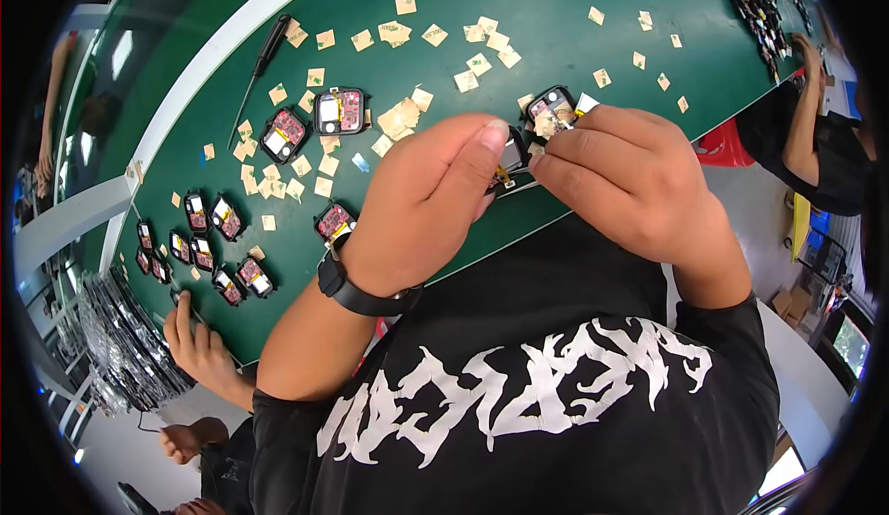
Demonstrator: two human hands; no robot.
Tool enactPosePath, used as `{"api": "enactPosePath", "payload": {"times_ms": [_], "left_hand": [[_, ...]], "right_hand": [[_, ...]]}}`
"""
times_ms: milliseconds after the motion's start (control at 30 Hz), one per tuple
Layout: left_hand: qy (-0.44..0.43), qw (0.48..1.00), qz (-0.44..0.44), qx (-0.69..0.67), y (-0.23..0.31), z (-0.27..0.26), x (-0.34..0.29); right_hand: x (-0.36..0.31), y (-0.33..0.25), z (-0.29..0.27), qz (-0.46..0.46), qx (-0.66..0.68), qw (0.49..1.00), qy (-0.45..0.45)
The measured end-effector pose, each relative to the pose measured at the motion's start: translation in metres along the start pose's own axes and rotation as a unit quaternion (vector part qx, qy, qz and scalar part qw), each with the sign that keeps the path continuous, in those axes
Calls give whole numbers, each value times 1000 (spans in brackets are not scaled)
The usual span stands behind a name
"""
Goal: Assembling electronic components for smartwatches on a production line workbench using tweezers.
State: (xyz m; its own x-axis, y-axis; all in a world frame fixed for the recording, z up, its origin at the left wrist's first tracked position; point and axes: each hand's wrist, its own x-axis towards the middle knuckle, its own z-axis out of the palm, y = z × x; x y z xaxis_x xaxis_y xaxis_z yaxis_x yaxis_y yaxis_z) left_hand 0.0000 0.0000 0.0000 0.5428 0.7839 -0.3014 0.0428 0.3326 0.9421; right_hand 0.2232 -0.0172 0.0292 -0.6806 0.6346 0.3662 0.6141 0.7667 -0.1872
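My left hand [431, 186], with a dark smartwatch on its wrist, grips a small black watch casing [510, 156] between thumb and fingers. A yellow-brown flex strip [503, 178] shows at the casing's lower part. The fingers of my right hand [639, 177] are pinched together at the casing's right edge; what lies between them is mostly hidden. A small white and yellow piece [585, 105] sticks out beside the right fingers. Just beyond them, another open watch casing [550, 103] lies on the green table [407, 66], with tan paper squares by it.
Several open casings with red boards [339, 111] stand to the left. Tan paper squares [395, 33] are scattered about, and a black screwdriver [269, 47] lies far left. Another person's hand [199, 348] rests at the left table edge near stacked clear trays [116, 344]. Someone sits at right.
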Motion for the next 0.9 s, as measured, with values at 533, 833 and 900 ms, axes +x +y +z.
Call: {"api": "enactPosePath", "payload": {"times_ms": [533, 833, 900], "left_hand": [[9, 994, 52, 92, -3, 2, 1], [-7, 989, 63, 130, -6, 4, 0], [-12, 989, 78, 125, -6, 5, 0]], "right_hand": [[0, 8, 5, -91, 38, 995, 36], [-3, 2, -1, -86, 41, 995, 11], [-4, 2, -2, -83, 38, 996, 11]]}}
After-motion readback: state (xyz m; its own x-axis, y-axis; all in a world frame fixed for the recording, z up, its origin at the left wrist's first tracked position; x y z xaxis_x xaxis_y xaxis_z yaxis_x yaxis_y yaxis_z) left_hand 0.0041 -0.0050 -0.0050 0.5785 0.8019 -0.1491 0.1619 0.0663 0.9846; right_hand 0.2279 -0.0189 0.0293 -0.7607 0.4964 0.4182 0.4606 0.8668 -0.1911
